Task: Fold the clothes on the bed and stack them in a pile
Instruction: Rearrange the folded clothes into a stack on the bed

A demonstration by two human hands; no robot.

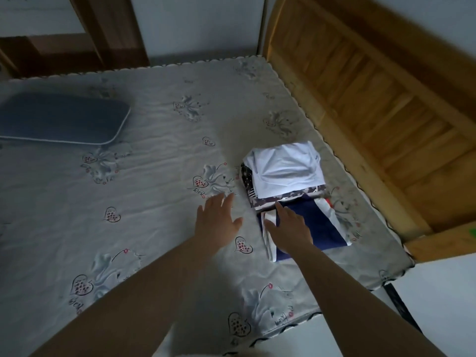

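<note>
A folded navy garment with white edges (322,225) lies on the bed (128,202) near its right side. My right hand (288,228) rests flat on the garment's left part, fingers straight. Just behind it sits a pile of folded clothes: a white garment (286,168) on top, patterned dark pieces (296,195) under it. My left hand (219,220) hovers or rests open over the bare sheet, left of the navy garment, fingers spread.
A dark blue pillow (61,119) lies at the far left of the bed. The wooden headboard (386,112) runs along the right side. A dark wooden cabinet (77,34) stands beyond the bed's far edge. The sheet has a grey flower and heart print.
</note>
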